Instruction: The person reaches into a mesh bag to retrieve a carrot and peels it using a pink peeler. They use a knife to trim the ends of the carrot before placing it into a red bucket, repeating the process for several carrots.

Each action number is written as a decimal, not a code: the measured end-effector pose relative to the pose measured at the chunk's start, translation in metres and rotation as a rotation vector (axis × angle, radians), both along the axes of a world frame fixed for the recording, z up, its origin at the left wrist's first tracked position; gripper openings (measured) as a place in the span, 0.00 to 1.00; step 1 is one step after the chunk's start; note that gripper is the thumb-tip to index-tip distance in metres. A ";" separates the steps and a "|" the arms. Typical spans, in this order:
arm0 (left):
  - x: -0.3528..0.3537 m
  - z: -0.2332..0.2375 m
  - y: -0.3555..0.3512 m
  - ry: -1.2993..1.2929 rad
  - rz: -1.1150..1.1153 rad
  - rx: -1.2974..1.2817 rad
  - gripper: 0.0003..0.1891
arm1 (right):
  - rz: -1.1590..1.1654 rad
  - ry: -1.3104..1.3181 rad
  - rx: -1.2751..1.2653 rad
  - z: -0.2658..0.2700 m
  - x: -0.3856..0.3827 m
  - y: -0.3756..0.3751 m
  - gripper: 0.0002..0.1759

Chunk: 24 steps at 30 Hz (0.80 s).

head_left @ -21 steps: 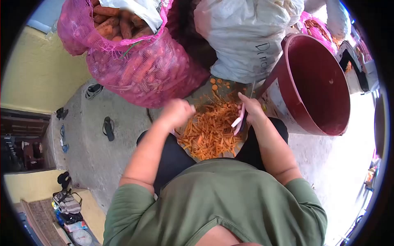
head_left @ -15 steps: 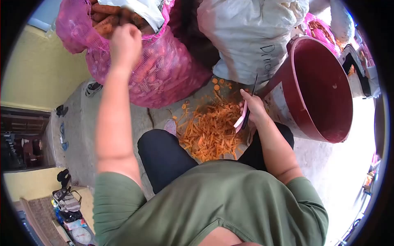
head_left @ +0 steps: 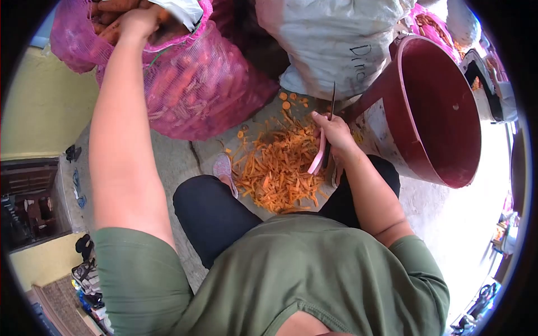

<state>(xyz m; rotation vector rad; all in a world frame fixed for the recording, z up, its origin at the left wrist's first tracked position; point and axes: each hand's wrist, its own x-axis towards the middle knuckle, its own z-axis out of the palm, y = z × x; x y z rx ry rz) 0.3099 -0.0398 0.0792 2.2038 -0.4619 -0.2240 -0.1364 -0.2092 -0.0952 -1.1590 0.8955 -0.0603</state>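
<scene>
My left hand [head_left: 139,23] reaches into the open top of a pink mesh bag [head_left: 190,84] full of carrots [head_left: 119,5]. It touches the carrots, but its fingertips are blurred and hidden among them. In my right hand [head_left: 336,133] are a pink peeler [head_left: 317,157] and a knife [head_left: 333,98], its dark narrow blade pointing up. Below and left of that hand, a heap of orange peelings [head_left: 280,168] lies on the floor between my feet, with round carrot slices [head_left: 286,105] near its far edge.
A large dark red bucket [head_left: 384,134] leans at the right, its wide mouth facing right. Behind the peelings stands a full white sack [head_left: 330,45] with writing. Another pink bag [head_left: 431,28] is at the back right. Footwear [head_left: 78,185] and a doorway [head_left: 33,207] are at the left.
My left hand has moved up and left, from above the bag's opening down onto the carrots. My right hand still holds the peeler and knife. The view has shifted slightly.
</scene>
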 end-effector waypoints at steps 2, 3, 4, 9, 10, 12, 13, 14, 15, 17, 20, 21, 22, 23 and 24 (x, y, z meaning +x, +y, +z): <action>-0.120 0.020 0.013 0.034 0.075 -0.535 0.15 | -0.017 -0.005 0.015 0.002 -0.004 -0.001 0.19; -0.142 0.013 0.031 0.087 0.037 -0.677 0.14 | -0.025 -0.007 0.033 0.004 -0.004 -0.001 0.19; -0.161 -0.001 0.049 0.140 -0.003 -0.818 0.13 | -0.030 -0.011 0.050 0.007 -0.003 -0.001 0.19; -0.301 -0.076 0.083 0.764 -0.328 -1.006 0.31 | -0.064 0.018 0.076 0.014 -0.002 0.006 0.21; -0.318 -0.096 0.082 0.909 -0.399 -1.035 0.34 | -0.051 0.030 0.069 0.013 -0.002 0.008 0.21; -0.348 -0.128 0.076 1.171 -0.330 -1.099 0.31 | -0.087 -0.011 0.069 0.019 -0.001 0.016 0.21; -0.357 -0.134 0.071 1.336 -0.305 -1.130 0.24 | -0.117 -0.037 0.082 0.020 0.000 0.018 0.21; -0.364 -0.137 0.066 1.437 -0.268 -1.140 0.18 | -0.149 -0.061 0.095 0.020 0.001 0.020 0.21; -0.368 -0.143 0.062 1.491 -0.229 -1.053 0.18 | -0.240 -0.051 0.132 0.017 0.003 0.023 0.21; -0.375 -0.157 0.051 1.462 -0.072 -0.802 0.19 | -0.252 -0.054 0.183 0.019 0.003 0.025 0.22; -0.389 -0.174 0.040 1.458 0.000 -0.672 0.17 | -0.170 -0.096 0.098 0.023 0.004 0.042 0.23; -0.393 -0.178 0.036 1.457 -0.010 -0.675 0.17 | -0.187 -0.084 -0.071 0.019 0.009 0.049 0.23; -0.397 -0.184 0.033 1.457 -0.016 -0.680 0.17 | -0.199 -0.068 -0.240 0.010 0.012 0.054 0.23; -0.399 -0.189 0.033 1.456 -0.019 -0.687 0.16 | -0.176 0.035 -0.444 0.001 0.015 0.053 0.26; -0.401 -0.193 0.034 1.474 -0.038 -0.655 0.17 | -0.186 0.099 -0.514 -0.002 0.017 0.050 0.26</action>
